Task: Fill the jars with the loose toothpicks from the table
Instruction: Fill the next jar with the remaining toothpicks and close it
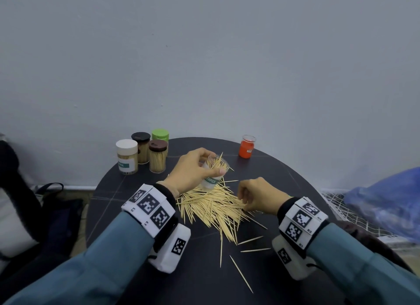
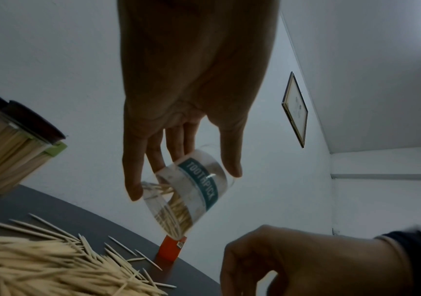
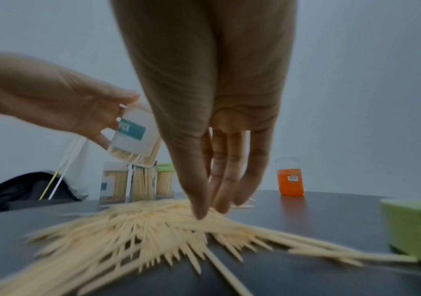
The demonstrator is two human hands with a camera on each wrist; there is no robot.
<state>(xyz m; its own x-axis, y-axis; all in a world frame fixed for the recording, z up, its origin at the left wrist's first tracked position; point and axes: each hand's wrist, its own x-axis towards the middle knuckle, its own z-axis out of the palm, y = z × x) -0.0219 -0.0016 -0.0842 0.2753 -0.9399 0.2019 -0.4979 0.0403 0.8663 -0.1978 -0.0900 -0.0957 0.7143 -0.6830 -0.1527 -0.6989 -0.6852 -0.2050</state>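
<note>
The light over my counter (image 1: 141, 247) is soft, cool and even, with no hard shadows and only a faint sheen on its dark top. My head view is fairly sharp in the middle, yet its wide lens bends the edges, so my sleeves balloon at the bottom corners. In the left wrist view my left hand (image 2: 191, 96) is a dim, backlit shape against the pale wall. In the right wrist view the toothpicks (image 3: 138, 236) smear with blur, and my fingers (image 3: 200, 208) look soft.
</note>
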